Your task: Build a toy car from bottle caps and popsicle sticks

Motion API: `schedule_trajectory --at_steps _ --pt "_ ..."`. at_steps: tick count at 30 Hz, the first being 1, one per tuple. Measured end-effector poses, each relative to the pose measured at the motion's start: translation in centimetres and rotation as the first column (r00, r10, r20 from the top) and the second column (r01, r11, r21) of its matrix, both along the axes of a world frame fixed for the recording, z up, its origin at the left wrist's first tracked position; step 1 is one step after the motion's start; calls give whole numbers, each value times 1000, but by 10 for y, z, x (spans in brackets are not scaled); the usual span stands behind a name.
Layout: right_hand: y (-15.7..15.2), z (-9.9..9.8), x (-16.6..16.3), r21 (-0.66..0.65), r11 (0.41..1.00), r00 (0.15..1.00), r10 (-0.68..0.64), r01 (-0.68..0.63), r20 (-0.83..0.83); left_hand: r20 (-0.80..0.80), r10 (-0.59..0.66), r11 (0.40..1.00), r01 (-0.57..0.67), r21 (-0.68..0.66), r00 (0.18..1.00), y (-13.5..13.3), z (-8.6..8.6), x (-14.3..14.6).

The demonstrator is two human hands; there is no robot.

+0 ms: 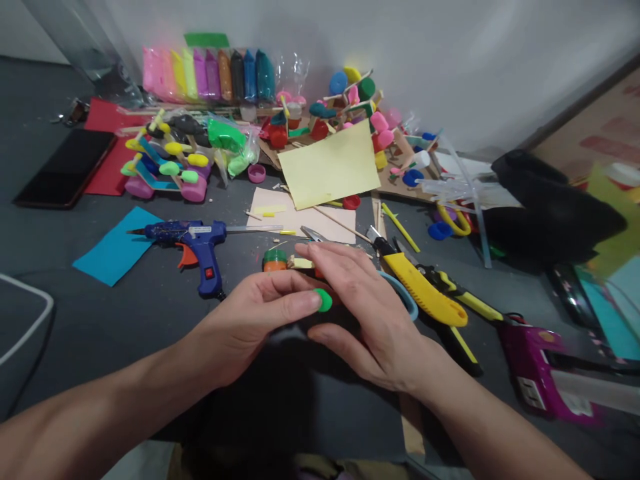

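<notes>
Between the thumb and fingers of my left hand (pixel 265 303) is a small bright green lump of modelling clay (pixel 325 301). My right hand (pixel 373 310) hovers just to the right of it, fingers stretched out together and thumb apart, gripping nothing that I can see. Behind my hands, partly hidden, sit an orange and green capped piece (pixel 275 260) and a bit of pale wood (pixel 301 263). A light blue scissor-like handle (pixel 403 293) pokes out beyond my right hand.
A blue glue gun (pixel 203 247) lies left on blue paper (pixel 113 250). To the right are a yellow cutter (pixel 425 287) and a magenta device (pixel 545 373). Behind stand small clay-decorated stick models (pixel 167 163), yellow paper (pixel 330 167) and coloured clay packs (pixel 215 75). A phone (pixel 65 167) lies far left.
</notes>
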State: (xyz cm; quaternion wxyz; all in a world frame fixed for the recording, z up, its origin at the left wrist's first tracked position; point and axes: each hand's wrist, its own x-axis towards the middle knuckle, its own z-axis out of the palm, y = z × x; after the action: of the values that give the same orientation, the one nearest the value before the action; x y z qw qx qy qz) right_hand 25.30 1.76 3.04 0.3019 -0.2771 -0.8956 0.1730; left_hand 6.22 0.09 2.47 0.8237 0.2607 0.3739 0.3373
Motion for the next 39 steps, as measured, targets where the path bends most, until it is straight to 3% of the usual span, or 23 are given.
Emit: schedule_trajectory --at_steps 4,11,19,25,30,34,39 --pt "0 0 -1 67 997 999 -22 25 -39 62 -42 999 41 16 997 -1 0 0" --pt "-2 3 -1 -37 999 999 1 -2 -40 27 -23 999 22 28 999 1 0 1" --pt "-1 2 -3 65 996 994 -53 60 -98 65 -12 999 9 40 998 -2 -1 2" --pt "-1 3 -3 15 996 988 -89 91 -128 144 -14 999 8 39 989 -1 2 3" --pt "-2 3 -2 -10 997 988 -77 77 -135 86 22 1000 -22 -6 996 0 2 2" --pt "-4 6 -1 -1 995 984 -99 100 -148 35 19 999 -20 42 999 0 1 2" --pt "-3 3 4 -205 961 946 -232 186 -227 -48 8 997 -5 73 999 1 -1 4"
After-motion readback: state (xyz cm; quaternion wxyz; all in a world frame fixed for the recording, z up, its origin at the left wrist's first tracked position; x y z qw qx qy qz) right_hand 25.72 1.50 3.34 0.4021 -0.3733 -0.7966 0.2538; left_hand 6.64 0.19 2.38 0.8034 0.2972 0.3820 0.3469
